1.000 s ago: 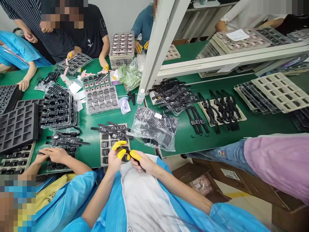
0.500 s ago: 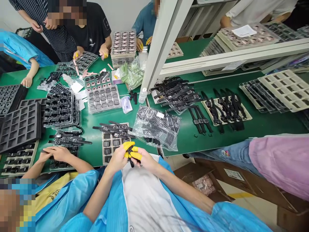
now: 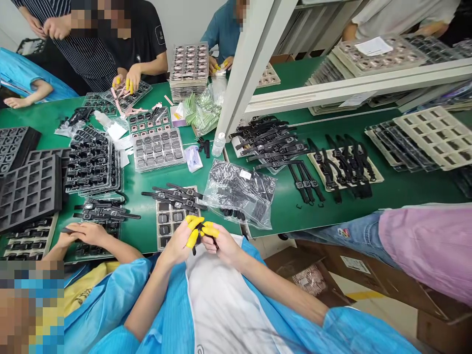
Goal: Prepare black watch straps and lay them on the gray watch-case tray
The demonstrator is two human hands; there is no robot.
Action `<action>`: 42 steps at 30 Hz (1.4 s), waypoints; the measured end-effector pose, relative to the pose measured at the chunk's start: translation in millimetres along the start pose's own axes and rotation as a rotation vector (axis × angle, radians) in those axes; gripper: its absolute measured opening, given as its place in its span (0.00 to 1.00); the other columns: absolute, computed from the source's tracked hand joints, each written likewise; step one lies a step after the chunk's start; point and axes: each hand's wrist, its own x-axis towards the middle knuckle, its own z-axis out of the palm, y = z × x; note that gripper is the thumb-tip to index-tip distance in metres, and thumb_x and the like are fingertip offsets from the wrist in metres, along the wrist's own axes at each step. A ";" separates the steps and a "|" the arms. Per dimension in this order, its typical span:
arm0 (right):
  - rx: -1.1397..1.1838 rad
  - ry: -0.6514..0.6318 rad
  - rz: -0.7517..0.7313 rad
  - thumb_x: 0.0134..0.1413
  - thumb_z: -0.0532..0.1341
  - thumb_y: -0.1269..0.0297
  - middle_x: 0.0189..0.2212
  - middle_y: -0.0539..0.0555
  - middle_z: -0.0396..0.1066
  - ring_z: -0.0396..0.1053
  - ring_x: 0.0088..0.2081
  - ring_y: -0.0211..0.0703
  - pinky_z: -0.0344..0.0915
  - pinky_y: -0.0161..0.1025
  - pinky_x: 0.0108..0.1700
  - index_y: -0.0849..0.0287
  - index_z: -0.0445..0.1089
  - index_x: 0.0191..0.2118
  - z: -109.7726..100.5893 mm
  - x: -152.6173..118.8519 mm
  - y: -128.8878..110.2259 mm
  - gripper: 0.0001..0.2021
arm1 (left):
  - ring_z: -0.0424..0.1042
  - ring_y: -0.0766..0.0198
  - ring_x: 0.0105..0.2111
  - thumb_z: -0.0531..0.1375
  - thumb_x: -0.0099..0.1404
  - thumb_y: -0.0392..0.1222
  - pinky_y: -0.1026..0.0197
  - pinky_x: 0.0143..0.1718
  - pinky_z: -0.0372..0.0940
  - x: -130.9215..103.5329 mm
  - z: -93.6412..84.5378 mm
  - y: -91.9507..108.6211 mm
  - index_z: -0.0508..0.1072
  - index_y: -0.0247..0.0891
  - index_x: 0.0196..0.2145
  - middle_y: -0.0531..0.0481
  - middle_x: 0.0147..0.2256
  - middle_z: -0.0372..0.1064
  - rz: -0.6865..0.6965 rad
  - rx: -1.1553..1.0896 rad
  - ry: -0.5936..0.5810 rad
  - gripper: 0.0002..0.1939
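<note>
My left hand (image 3: 180,241) and my right hand (image 3: 224,243) meet over my lap at the table's front edge, with yellow finger covers on several fingertips. Between them they grip a black watch (image 3: 200,230); its dark strap ends poke out below my fingers, which hide most of it. Just beyond my left hand lies a tray (image 3: 159,235) with square watch bodies in its pockets. Several strapped black watches (image 3: 177,196) lie across that tray's far half. To the right of it rests a clear plastic bag (image 3: 239,189) of black straps.
A co-worker's hands (image 3: 83,233) work at the left. Foam trays (image 3: 31,191) and stacked trays of watches (image 3: 90,162) stand beyond. A clear bottle (image 3: 219,144) is near the white post (image 3: 254,54). Piled watches (image 3: 271,142) lie to the right, and a person in pink (image 3: 424,246) stands there.
My fingers have shifted on the watch, and the right fingers are more curled. Across the table, a co-worker's hand has moved left onto a tray. The hand at far left has lifted away.
</note>
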 end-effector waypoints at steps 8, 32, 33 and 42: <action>-0.112 -0.028 0.087 0.48 0.69 0.52 0.17 0.39 0.52 0.42 0.17 0.29 0.39 0.31 0.21 0.54 0.59 0.32 -7.6 7.8 9.5 0.18 | 0.72 0.52 0.54 0.51 0.75 0.38 0.48 0.56 0.72 -4.7 -5.1 -8.7 0.68 0.38 0.61 0.39 0.52 0.71 0.028 0.155 -0.076 0.20; -1.653 1.011 -0.236 0.67 0.54 0.62 0.55 0.74 0.65 0.61 0.57 0.62 0.58 0.50 0.61 0.75 0.65 0.61 -218.3 86.9 5.7 0.24 | 0.72 0.48 0.51 0.53 0.65 0.28 0.48 0.56 0.61 26.8 -92.9 -188.3 0.74 0.36 0.45 0.37 0.47 0.77 -0.694 0.722 -0.361 0.15; -1.652 1.035 -0.225 0.67 0.54 0.61 0.56 0.75 0.64 0.61 0.57 0.63 0.58 0.51 0.60 0.75 0.65 0.61 -222.6 91.6 4.6 0.24 | 0.72 0.48 0.51 0.53 0.64 0.27 0.48 0.55 0.61 28.0 -94.0 -192.6 0.73 0.35 0.46 0.36 0.47 0.77 -0.716 0.737 -0.348 0.16; -1.606 1.021 -0.178 0.66 0.53 0.64 0.52 0.72 0.68 0.64 0.53 0.60 0.62 0.49 0.54 0.70 0.67 0.59 -229.8 102.6 6.6 0.21 | 0.62 0.38 0.58 0.50 0.73 0.36 0.34 0.61 0.54 12.9 -66.8 -176.3 0.69 0.27 0.54 0.26 0.53 0.68 -0.763 0.890 -0.076 0.17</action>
